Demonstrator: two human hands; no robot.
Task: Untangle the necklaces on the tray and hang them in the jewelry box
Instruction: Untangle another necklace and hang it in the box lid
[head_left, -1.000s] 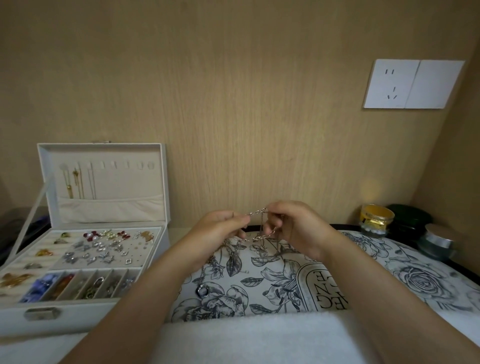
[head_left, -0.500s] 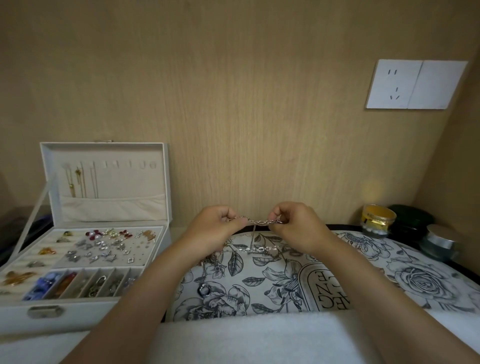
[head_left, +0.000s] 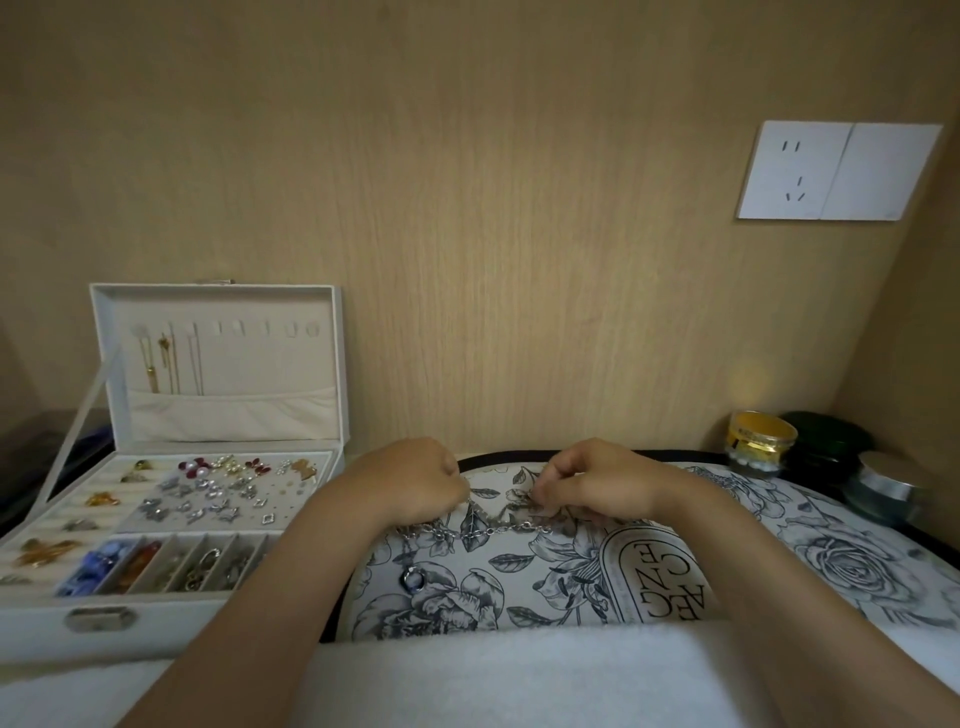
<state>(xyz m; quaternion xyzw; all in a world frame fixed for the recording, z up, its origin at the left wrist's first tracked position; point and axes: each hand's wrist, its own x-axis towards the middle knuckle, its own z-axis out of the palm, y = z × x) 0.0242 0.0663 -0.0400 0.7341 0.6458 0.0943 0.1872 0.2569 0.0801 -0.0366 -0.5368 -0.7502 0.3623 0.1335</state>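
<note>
My left hand (head_left: 415, 486) and right hand (head_left: 597, 483) are both curled, pinching the silver chain (head_left: 488, 531) near the tray's (head_left: 841, 551) far edge. I'd keep it slack and tease loops apart gently, no yanking.

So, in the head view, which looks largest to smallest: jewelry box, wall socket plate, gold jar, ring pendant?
1. jewelry box
2. wall socket plate
3. gold jar
4. ring pendant
The box is nearer the camera than the plate, which exaggerates its lead.
</note>
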